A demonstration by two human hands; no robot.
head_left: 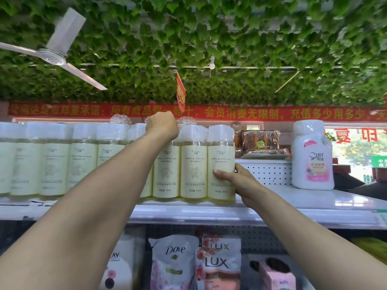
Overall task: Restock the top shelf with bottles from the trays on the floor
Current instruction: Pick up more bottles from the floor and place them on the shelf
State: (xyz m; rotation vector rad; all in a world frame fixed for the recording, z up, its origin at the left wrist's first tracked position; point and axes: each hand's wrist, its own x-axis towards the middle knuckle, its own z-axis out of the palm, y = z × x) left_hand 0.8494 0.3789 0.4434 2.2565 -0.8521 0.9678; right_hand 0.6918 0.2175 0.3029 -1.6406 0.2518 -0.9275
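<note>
A row of several pale yellow bottles with white caps stands on the white top shelf [314,200]. My right hand [238,181] grips the rightmost bottle [221,155] low on its side, thumb across the label. My left hand [162,126] is raised to cap height, fingers curled over the top of a bottle [166,174] two places left of that one; its cap is hidden by the hand. Between them stands a third bottle [193,164] with a plastic-wrapped top.
A white jug with a pink label [312,155] stands on the shelf to the right, bare shelf between it and the row. Packaged goods [258,143] sit behind. Refill pouches [173,262] fill the lower shelf. A ceiling fan [52,56] hangs at upper left.
</note>
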